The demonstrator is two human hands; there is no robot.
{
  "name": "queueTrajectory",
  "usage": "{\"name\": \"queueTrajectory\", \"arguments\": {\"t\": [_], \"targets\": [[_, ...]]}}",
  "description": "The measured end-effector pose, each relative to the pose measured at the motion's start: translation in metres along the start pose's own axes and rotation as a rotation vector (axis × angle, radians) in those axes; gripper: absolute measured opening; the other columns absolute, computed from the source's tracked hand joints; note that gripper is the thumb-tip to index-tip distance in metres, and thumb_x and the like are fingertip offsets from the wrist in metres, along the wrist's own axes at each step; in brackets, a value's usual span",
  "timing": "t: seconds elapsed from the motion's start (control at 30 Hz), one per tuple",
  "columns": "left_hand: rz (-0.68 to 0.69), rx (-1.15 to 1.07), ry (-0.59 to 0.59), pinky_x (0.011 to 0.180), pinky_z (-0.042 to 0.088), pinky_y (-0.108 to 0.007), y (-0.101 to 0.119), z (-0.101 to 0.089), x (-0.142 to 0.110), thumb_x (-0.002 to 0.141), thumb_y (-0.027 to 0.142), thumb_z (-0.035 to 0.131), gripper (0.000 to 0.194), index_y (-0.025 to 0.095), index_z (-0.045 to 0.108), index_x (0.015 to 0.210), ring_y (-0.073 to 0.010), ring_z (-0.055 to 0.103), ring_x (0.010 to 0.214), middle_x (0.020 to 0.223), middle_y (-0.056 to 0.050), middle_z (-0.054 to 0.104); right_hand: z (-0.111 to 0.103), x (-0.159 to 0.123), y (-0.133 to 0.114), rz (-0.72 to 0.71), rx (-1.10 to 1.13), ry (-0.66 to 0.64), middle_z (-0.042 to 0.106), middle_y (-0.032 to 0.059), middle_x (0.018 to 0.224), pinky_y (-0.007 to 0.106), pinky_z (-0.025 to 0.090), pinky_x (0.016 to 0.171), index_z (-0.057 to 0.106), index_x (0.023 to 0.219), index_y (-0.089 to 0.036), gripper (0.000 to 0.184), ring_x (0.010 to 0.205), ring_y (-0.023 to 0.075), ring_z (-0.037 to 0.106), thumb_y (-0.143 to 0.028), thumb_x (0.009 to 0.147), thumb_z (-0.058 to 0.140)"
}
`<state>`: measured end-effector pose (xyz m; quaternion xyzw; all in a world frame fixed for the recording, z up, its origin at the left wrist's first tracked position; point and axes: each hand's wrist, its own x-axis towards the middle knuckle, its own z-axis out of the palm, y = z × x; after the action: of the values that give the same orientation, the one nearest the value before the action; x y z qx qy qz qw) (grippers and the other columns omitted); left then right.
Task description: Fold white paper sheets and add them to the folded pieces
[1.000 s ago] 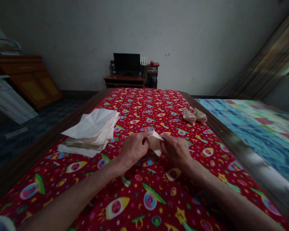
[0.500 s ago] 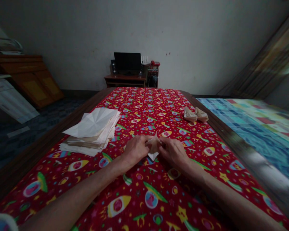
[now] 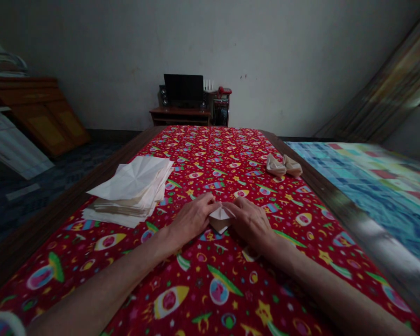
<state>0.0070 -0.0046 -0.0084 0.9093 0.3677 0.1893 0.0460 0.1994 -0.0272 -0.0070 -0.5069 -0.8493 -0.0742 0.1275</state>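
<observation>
A small folded piece of white paper lies between my two hands, low over the red patterned cloth. My left hand closes on its left side, the thumb across the upper edge. My right hand grips the right side, thumb near the other thumb at the top fold. Some fingertips are hidden behind the paper. To the left lies a stack of creased paper sheets, the top one showing fold lines that meet in the middle. Folded paper pieces stand at the right of the table.
The red cloth with rockets covers a long table with a dark wooden edge. A blue checked bed adjoins on the right. At the far wall stand a black monitor and a red telephone. Wooden cabinets are on the left.
The paper's upright top point has been folded down, leaving a flatter, diamond-like shape. Both thumbs have come together at its upper edge. The view has shifted slightly.
</observation>
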Motion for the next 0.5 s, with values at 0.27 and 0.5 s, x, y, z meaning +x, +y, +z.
{"name": "queueTrajectory", "arguments": {"t": [0.27,0.5], "targets": [[0.146,0.118,0.160,0.080,0.046,-0.032,0.001,0.000,-0.019,0.092,0.020,0.047,0.019,0.018,0.060,0.106,-0.0185,0.053,0.090,0.096,-0.005,0.058,0.006,-0.003,0.003,-0.143,-0.036,0.009,0.056,0.0036,0.082,0.026,0.026,0.056,0.062,0.093,-0.019,0.012,0.070,0.0136,0.046,-0.019,0.089,0.051],[0.182,0.002,0.222,0.072,0.047,-0.027,0.002,0.004,-0.021,0.091,0.016,0.048,0.017,0.015,0.063,0.097,-0.0156,0.054,0.081,0.084,-0.004,0.060,0.004,-0.005,0.004,-0.184,-0.009,0.005,0.058,0.0050,0.085,0.025,0.033,0.058,0.062,0.094,-0.018,0.011,0.075,0.0158,0.050,-0.018,0.088,0.052]]}}
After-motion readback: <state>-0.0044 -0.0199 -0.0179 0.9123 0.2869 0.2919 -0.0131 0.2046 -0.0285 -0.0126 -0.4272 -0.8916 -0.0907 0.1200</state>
